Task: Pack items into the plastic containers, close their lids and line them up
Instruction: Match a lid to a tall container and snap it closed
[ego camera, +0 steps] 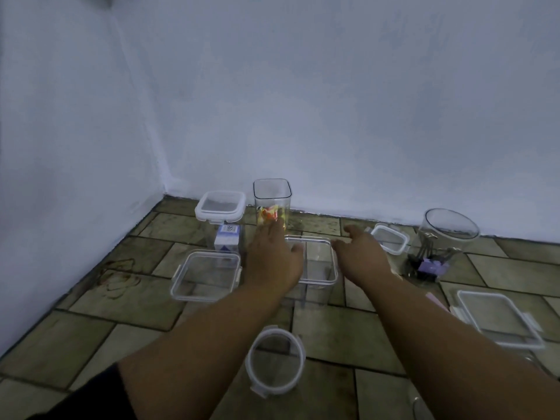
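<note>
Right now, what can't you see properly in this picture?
- Head view: the left hand covers the bottom of the tall box, so I cannot tell whether it is touching it.
- The colourful things inside are too blurry to name.
- The square lid is partly hidden by the right arm.
- The writing on the small carton is too small.

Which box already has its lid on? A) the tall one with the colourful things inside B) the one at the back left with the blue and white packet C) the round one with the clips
B: the back-left container wears a white-rimmed lid, while the tall container and round container are open on top.
</note>
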